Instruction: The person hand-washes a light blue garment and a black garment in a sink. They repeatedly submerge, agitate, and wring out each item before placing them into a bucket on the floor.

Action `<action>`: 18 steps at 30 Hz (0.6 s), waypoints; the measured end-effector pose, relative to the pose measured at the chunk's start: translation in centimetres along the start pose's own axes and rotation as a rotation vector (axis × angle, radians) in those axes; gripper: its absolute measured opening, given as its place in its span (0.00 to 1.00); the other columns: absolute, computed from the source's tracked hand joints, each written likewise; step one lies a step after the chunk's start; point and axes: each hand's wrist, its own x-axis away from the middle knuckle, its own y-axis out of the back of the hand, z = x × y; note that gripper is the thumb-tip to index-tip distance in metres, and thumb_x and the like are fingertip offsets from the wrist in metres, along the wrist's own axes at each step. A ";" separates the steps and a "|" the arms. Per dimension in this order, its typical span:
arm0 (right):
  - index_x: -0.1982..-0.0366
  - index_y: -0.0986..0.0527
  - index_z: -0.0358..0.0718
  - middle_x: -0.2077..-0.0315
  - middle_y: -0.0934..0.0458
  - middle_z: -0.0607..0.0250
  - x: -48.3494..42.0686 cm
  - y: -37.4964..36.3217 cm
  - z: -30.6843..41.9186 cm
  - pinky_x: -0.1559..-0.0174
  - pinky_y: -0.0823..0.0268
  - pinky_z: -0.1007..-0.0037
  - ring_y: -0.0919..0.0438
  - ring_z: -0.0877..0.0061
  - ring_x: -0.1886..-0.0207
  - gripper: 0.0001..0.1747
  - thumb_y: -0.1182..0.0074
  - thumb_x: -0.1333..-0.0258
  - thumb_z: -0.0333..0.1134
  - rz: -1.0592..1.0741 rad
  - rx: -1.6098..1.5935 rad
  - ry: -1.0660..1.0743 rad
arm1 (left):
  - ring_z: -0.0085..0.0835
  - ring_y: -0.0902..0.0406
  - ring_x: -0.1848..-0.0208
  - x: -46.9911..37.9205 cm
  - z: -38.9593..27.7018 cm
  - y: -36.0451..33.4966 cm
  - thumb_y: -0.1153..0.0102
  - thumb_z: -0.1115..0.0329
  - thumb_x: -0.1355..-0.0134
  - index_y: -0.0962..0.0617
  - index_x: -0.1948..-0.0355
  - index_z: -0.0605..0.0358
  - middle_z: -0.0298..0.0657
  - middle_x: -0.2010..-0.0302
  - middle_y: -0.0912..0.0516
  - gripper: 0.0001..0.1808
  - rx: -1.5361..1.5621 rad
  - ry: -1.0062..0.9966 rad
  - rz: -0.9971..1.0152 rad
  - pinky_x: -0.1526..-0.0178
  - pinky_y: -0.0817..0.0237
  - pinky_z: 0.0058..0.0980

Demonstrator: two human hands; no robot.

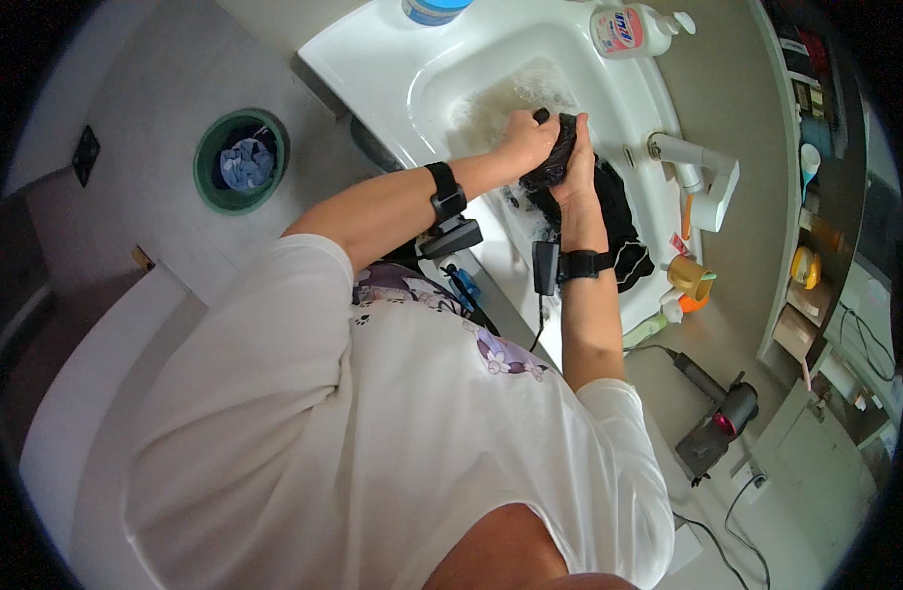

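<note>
Over the white washbasin, my left hand is closed around a bunched piece of wet black cloth. My right hand supports the same cloth from the right, its fingers extended along it and its palm against it. Cloudy, foamy water lies in the bowl beyond my hands. Beside my right wrist, a black garment with thin white trim is heaped on the basin's right side. Whether it joins the held cloth is hidden by my right hand.
A pump bottle and a blue-lidded tub stand on the rim. To the right are the faucet, a yellow cup and a hair dryer. A green bucket of clothes sits on the floor at left.
</note>
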 end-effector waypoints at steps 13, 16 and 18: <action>0.32 0.41 0.45 0.37 0.39 0.38 -10.8 4.1 -4.1 0.36 0.41 0.54 0.34 0.46 0.38 0.38 0.42 0.44 0.31 -0.295 1.143 0.445 | 0.44 0.48 0.27 -0.4 -1.1 8.3 0.45 0.44 0.37 0.42 0.28 0.51 0.49 0.26 0.48 0.42 0.171 0.239 0.074 0.35 0.45 0.54; 0.39 0.35 0.43 0.42 0.33 0.36 -11.2 4.1 -4.4 0.41 0.35 0.54 0.31 0.43 0.42 0.30 0.42 0.44 0.30 0.119 1.503 0.673 | 0.43 0.45 0.28 -0.4 -0.4 8.4 0.46 0.46 0.36 0.38 0.31 0.51 0.46 0.30 0.42 0.37 0.262 0.307 0.114 0.36 0.46 0.57; 0.41 0.34 0.41 0.47 0.28 0.38 -10.8 4.2 -3.8 0.43 0.33 0.54 0.28 0.46 0.45 0.28 0.41 0.44 0.32 0.009 1.432 0.602 | 0.43 0.43 0.30 -0.6 0.1 8.5 0.46 0.48 0.35 0.35 0.34 0.53 0.44 0.34 0.38 0.33 0.312 0.342 0.118 0.37 0.46 0.59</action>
